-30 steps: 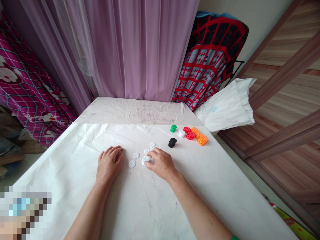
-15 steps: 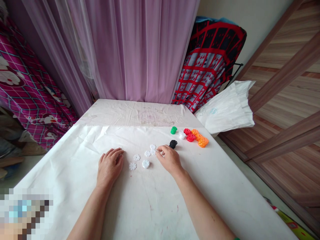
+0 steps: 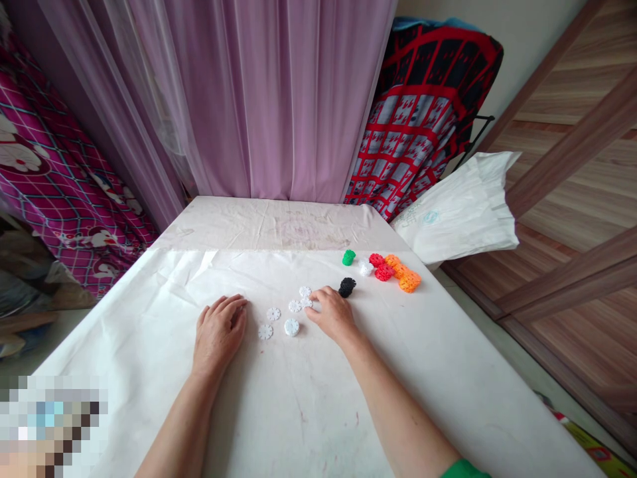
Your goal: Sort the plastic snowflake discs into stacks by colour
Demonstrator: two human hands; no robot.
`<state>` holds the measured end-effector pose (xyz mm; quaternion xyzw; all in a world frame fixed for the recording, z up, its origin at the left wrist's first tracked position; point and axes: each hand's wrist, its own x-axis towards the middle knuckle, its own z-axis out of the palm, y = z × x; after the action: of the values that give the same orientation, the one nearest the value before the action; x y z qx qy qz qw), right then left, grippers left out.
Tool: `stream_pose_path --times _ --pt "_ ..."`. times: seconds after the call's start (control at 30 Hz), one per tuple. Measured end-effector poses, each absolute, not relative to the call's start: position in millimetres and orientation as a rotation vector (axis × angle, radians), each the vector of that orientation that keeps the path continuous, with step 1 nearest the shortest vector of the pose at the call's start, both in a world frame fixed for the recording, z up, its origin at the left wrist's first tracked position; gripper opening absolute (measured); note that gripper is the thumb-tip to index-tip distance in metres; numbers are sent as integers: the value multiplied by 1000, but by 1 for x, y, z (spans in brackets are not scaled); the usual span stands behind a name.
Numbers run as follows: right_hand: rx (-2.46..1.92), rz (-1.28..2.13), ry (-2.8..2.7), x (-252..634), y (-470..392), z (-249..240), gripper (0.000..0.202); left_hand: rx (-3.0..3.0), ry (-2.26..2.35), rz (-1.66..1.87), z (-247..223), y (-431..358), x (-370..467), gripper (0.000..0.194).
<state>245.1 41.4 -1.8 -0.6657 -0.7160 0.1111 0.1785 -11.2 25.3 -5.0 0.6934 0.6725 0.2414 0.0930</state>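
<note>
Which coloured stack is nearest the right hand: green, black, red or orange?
The black stack, just beyond the right hand; the green one, red ones and orange ones are farther off.

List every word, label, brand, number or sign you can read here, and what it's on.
No text is legible.
White bag: blue-green round mark and faint lettering, too small and blurred to read.
Yellow-and-red item at lower right: markings unreadable.
White disc stack: no lettering discernible.

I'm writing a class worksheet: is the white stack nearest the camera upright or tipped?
Upright. The white stack shows its round top face upward, with its side visible below, on the white table.
</note>
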Motion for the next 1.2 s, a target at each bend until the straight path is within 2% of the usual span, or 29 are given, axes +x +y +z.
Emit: stream_pose_path --times 0.17,0.33,0.53,0.6,0.7,0.8,0.9,1.07,1.2 --pt "-1901 316 -2001 244 41 -4 16 2057 2005 691 -4 25 -11 38" --pt "-1872 341 -2015 243 41 -1 27 2070 2004 699 -5 25 -12 38" --pt "-1841 394 -1967 242 42 -4 16 2074 2010 706 -5 25 -12 37" --pt "-1789 488 -1885 244 43 -7 13 2076 2007 708 -5 25 -12 37" --pt "-1634 822 -1624 247 44 -7 8 2073 2001 695 -5 25 -12 38" --pt "-1453 1175 -1363 247 41 2 14 2077 2004 696 -6 25 -12 39" --pt "-1379 1386 -1336 240 35 12 17 2079 2006 706 -5 25 -12 38" --pt "-1438 1340 -1455 224 28 13 6 2086 1996 712 -5 26 -12 38" --pt "-1516 1295 -1526 222 27 10 4 2087 1991 732 -7 26 -13 37"
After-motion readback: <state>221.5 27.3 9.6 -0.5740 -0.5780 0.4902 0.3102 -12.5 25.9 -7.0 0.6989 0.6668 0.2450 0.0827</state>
